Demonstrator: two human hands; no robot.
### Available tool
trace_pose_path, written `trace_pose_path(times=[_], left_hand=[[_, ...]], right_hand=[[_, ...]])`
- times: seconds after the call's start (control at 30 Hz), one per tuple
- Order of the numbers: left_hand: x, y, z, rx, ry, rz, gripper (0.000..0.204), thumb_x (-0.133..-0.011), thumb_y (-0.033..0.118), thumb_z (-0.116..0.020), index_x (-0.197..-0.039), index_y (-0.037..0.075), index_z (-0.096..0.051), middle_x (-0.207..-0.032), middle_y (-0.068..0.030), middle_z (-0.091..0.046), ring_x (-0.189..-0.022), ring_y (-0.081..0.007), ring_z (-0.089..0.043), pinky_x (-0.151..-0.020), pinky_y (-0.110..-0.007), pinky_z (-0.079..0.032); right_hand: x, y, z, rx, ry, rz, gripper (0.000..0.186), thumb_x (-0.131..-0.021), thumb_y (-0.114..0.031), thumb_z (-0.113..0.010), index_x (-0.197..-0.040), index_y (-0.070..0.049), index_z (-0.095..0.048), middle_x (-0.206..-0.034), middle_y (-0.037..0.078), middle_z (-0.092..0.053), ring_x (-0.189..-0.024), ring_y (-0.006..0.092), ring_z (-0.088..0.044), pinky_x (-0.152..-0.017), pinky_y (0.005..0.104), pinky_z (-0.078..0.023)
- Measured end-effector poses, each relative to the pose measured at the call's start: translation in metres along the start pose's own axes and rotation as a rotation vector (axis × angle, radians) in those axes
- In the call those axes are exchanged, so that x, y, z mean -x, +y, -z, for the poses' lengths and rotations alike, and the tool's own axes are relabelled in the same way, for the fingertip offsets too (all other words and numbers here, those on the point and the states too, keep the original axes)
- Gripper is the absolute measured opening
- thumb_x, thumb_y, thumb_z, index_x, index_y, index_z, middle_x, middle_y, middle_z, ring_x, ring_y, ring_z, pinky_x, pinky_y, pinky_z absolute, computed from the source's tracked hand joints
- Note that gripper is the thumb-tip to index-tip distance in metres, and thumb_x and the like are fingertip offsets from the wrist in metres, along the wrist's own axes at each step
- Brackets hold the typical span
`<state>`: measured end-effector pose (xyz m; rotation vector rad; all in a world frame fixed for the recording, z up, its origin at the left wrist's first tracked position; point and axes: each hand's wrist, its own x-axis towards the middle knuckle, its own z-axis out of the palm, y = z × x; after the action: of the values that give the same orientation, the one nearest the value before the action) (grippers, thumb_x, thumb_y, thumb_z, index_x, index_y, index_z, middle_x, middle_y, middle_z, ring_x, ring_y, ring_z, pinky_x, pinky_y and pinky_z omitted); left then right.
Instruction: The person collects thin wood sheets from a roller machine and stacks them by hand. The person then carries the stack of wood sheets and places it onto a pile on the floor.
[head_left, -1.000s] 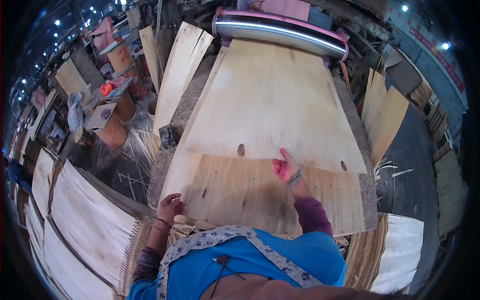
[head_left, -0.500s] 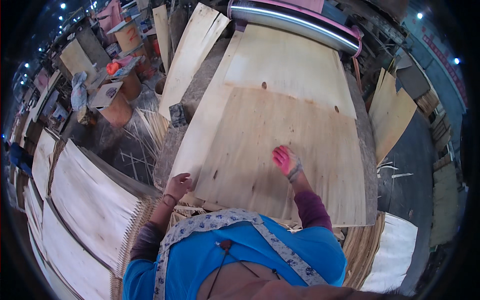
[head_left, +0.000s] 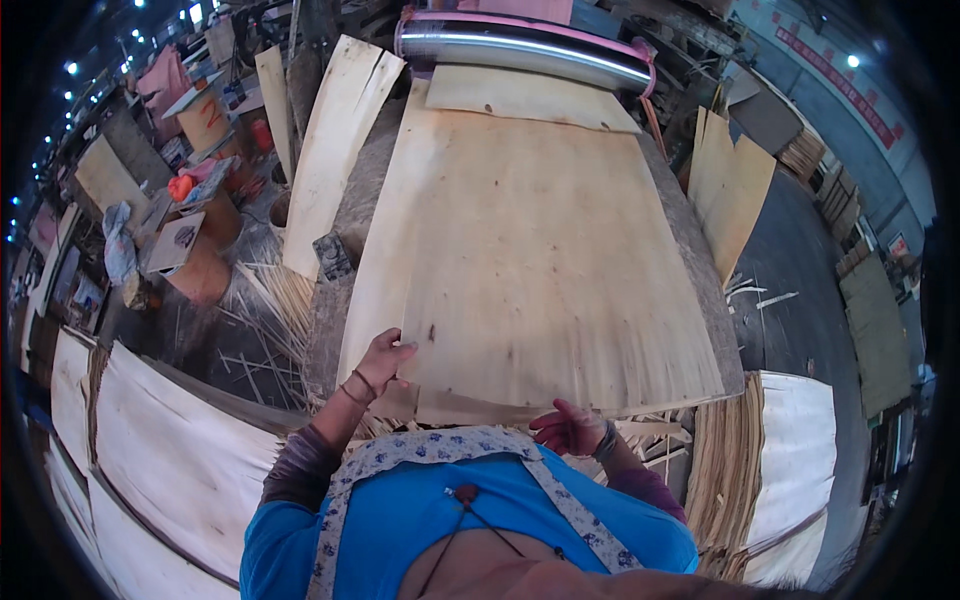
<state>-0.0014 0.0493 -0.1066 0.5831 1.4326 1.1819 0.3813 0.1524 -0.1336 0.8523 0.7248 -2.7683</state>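
A large thin wood veneer sheet [head_left: 550,260] lies across the table, brown-speckled, with its near edge close to my body. Another veneer piece [head_left: 530,92] sits at its far end, against the pink-ended roller [head_left: 525,55]. My left hand [head_left: 383,362] is at the sheet's near left corner, fingers bent and apart, with no firm grip visible. Just off the near edge hovers my right hand [head_left: 572,430], its palm reddish and fingers spread, holding nothing.
Stacked veneer sheets [head_left: 180,420] stand at the left, and another stack [head_left: 790,450] at the right. Wood strips [head_left: 275,300] litter the floor on the left. A dark block [head_left: 331,257] rests on the table's left edge. Tall veneer pieces [head_left: 735,190] lean at the right.
My right hand has drawn back from above the sheet to its near edge. The large sheet has shifted toward the roller, and less of the far piece shows. The view has turned slightly.
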Motion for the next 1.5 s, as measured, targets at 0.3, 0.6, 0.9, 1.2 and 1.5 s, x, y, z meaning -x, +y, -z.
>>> trace_pose_path(times=[0.3, 0.6, 0.9, 1.2, 1.5], left_hand=[[0.029, 0.027, -0.006, 0.282, -0.024, -0.113, 0.02, -0.078, 0.012, -0.054, -0.095, 0.005, -0.048, -0.078, -0.0065, -0.058, -0.056, -0.0148, -0.058, -0.035, -0.025, -0.045], [0.015, -0.002, 0.017, 0.253, 0.161, 0.011, 0.019, -0.081, 0.012, -0.049, -0.098, 0.005, -0.049, -0.068, -0.0079, -0.057, -0.048, -0.0155, -0.055, -0.04, -0.026, -0.046], [0.028, -0.016, 0.024, 0.303, 0.324, -0.006, 0.018, -0.082, 0.012, -0.048, -0.099, 0.007, -0.05, -0.062, -0.0081, -0.056, -0.049, -0.0161, -0.056, -0.045, -0.026, -0.047], [0.055, -0.027, 0.036, 0.327, 0.47, -0.048, 0.015, -0.082, 0.012, -0.048, -0.096, 0.007, -0.052, -0.061, -0.0069, -0.056, -0.05, -0.0153, -0.056, -0.044, -0.024, -0.046], [0.046, -0.022, 0.045, 0.275, 0.354, -0.027, 0.016, -0.082, 0.013, -0.049, -0.097, 0.007, -0.052, -0.062, -0.0069, -0.056, -0.05, -0.0155, -0.055, -0.045, -0.025, -0.046]], right_hand=[[-0.006, 0.01, -0.01, -0.398, 0.003, 0.481, 0.056, -0.077, -0.057, -0.045, -0.099, -0.006, -0.054, -0.081, 0.014, -0.061, -0.065, 0.0228, -0.057, -0.059, 0.0368, -0.045], [-0.024, -0.071, 0.007, 0.059, 0.417, 0.504, 0.035, -0.08, -0.038, -0.052, -0.097, -0.007, -0.05, -0.062, 0.013, -0.059, -0.045, 0.0239, -0.055, -0.044, 0.0346, -0.046], [-0.097, -0.214, 0.075, -0.141, 0.479, 0.482, 0.019, -0.077, -0.037, -0.057, -0.091, -0.027, -0.049, -0.062, 0.008, -0.057, -0.043, 0.0166, -0.048, -0.04, 0.0326, -0.039], [-0.107, -0.203, 0.063, -0.101, 0.447, 0.52, 0.02, -0.077, -0.036, -0.056, -0.093, -0.028, -0.048, -0.065, 0.007, -0.055, -0.046, 0.0166, -0.046, -0.043, 0.0315, -0.038], [-0.038, -0.091, 0.025, -0.121, 0.437, 0.471, 0.024, -0.079, -0.033, -0.056, -0.096, -0.018, -0.048, -0.06, 0.01, -0.058, -0.042, 0.0211, -0.053, -0.039, 0.0334, -0.043]])
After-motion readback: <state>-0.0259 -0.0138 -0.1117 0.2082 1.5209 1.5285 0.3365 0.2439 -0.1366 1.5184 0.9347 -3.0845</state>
